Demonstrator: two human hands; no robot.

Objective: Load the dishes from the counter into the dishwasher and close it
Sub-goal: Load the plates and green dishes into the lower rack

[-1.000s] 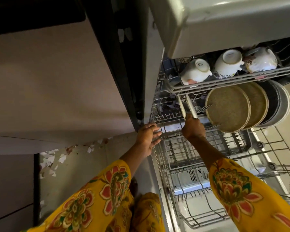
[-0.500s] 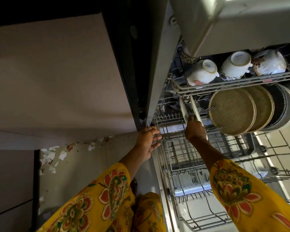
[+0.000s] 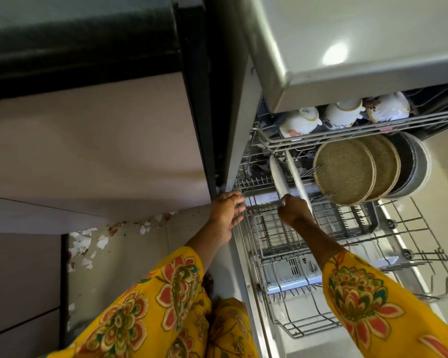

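In the middle of the frame, the right hand (image 3: 294, 212) pinches a white plate (image 3: 279, 179) standing in the bottom rack (image 3: 274, 244). The left hand (image 3: 226, 212), fingers spread apart, rests on the rack's edge.

Right hand (image 3: 294, 211) pinches the near edge of a white plate (image 3: 278, 178) standing on edge in the lower rack (image 3: 398, 257), a second white plate (image 3: 296, 178) upright just beside it. Left hand (image 3: 226, 213) rests flat, fingers spread, on the rack's left rim. To the right, two speckled brown plates (image 3: 345, 171) lean against a dark dish. Above, three white cups (image 3: 343, 116) sit tipped over in the upper rack (image 3: 321, 136). Yellow floral sleeves (image 3: 367, 301) fill the foreground.
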